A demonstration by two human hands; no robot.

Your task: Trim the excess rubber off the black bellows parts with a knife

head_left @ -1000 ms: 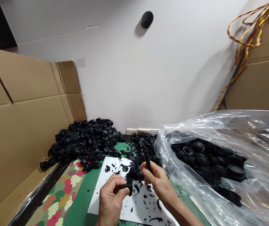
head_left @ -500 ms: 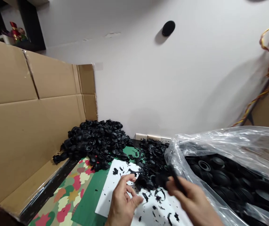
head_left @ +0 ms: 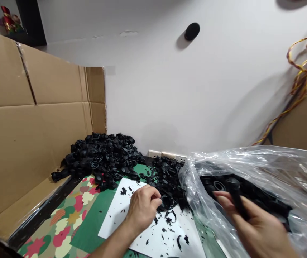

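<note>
My left hand (head_left: 144, 208) is over the white sheet (head_left: 113, 216), its fingers curled in towards the thumb. Whatever they may hold is hidden. Just beyond the fingertips lies a heap of thin black rubber scraps (head_left: 169, 175), with loose trimmings scattered on the sheet. My right hand (head_left: 260, 224) grips a black rod-shaped tool (head_left: 238, 200), its rounded end pointing up; the kind of tool does not show. This hand is at the mouth of a clear plastic bag (head_left: 212, 163) of black rubber parts (head_left: 219, 185), partly covering them.
A large pile of ribbed black rubber parts (head_left: 102, 154) lies at the back left against a cardboard wall (head_left: 59, 125). Under the sheet are a green board (head_left: 89, 229) and patterned paper (head_left: 67, 222). Sockets (head_left: 156, 154) line the wall's foot. Twisted yellow-brown wires (head_left: 301, 79) hang at the right.
My right hand has moved right with the black tool, from above the sheet to the bag's mouth. My left hand has curled its fingers and turned palm down. The view has shifted slightly right.
</note>
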